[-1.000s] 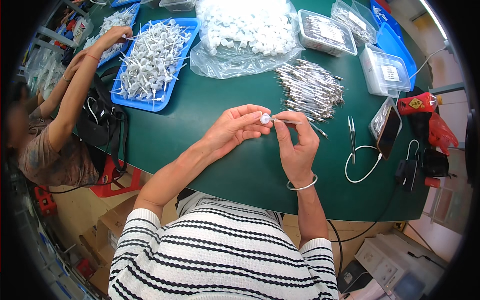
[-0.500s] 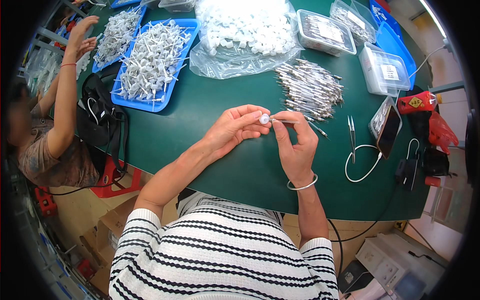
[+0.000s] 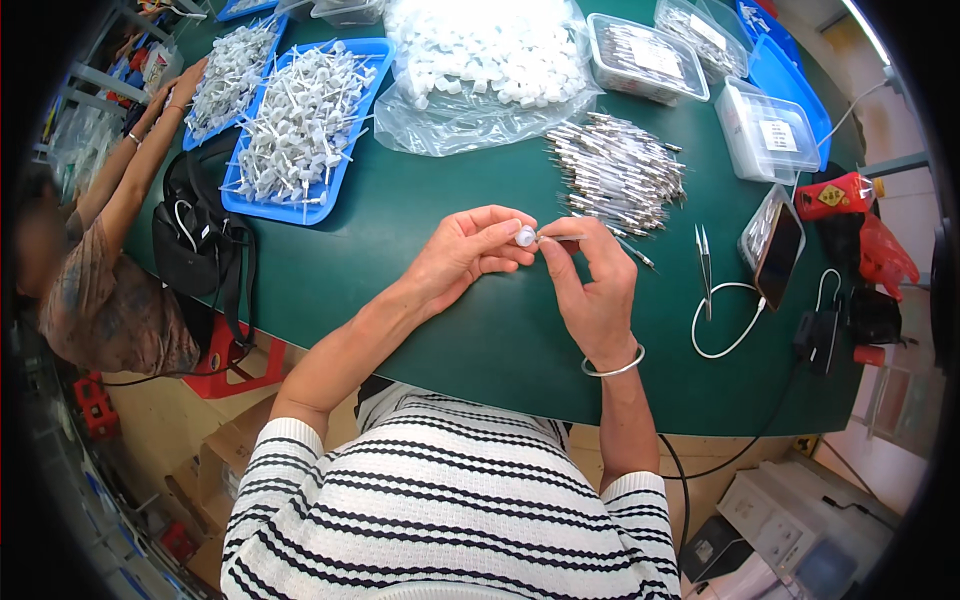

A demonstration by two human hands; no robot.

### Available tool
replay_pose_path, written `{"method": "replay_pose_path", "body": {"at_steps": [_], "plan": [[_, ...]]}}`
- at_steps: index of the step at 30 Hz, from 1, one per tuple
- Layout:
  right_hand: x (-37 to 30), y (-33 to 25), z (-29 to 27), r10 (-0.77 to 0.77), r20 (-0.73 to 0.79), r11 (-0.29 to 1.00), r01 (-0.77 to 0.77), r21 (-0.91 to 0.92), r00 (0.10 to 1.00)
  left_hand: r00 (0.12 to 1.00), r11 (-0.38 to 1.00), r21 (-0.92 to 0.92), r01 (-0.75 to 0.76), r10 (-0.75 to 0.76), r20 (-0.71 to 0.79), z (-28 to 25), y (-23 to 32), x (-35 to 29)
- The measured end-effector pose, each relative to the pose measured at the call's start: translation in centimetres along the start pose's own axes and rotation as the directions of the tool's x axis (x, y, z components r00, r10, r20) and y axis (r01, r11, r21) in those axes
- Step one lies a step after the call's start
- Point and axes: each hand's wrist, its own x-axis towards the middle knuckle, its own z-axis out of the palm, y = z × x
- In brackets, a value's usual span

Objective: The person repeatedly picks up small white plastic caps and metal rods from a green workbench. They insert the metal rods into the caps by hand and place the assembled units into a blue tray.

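Note:
Between the thumb and fingers of my left hand (image 3: 465, 250) is a small white plastic cap (image 3: 525, 236). My right hand (image 3: 593, 285) pinches a thin metal-and-glass rod (image 3: 562, 237), its tip right at the cap; I cannot tell how far it goes in. Both hands are just above the green table (image 3: 430, 345). Beyond my right hand lies a heap of similar thin rods (image 3: 620, 175). A clear bag of loose white caps (image 3: 490, 60) sits further back. To the left, a blue tray (image 3: 318, 205) is piled with white caps that have stems.
Metal tweezers (image 3: 704, 270), a white cable (image 3: 695, 335) and a phone (image 3: 780, 263) lie at the right. Clear plastic boxes (image 3: 768, 140) stand behind them. A black bag (image 3: 195, 220) hangs at the left table edge, beside a co-worker's arms (image 3: 140, 150) and a red stool (image 3: 235, 370).
My hands hold nearly the same pose, the right wrist shifted slightly. The co-worker's raised hands have come down and reached toward the far-left tray.

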Motion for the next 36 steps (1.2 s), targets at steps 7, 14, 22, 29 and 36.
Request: {"method": "replay_pose_path", "body": {"at_steps": [7, 14, 22, 29, 36], "plan": [[-0.09, 0.08, -0.18, 0.043, 0.011, 0.999, -0.044, 0.016, 0.999, 0.999, 0.999, 0.033, -0.034, 0.034, -0.004, -0.03, -0.12, 0.02], [-0.2, 0.2, 0.0, 0.033, -0.006, 0.999, -0.033, 0.03, 0.999, 1.0, 1.0, -0.014, -0.017, 0.017, -0.009, -0.11, -0.17, 0.07], [-0.24, 0.22, 0.14, 0.033, -0.002, 0.998, -0.033, 0.05, 0.999, 0.999, 0.988, -0.151, 0.036, -0.036, 0.002, -0.18, -0.11, 0.19], [-0.23, 0.24, 0.02, 0.023, 0.028, 0.999, -0.024, 0.047, 0.999, 0.999, 0.99, -0.139, 0.019, -0.024, -0.029, -0.18, -0.24, 0.23], [-0.25, 0.49, 0.17, 0.037, 0.0, 0.997, -0.037, 0.066, 0.999, 0.999, 0.995, -0.099, 0.016, -0.021, -0.042, -0.19, -0.25, 0.22]]}}
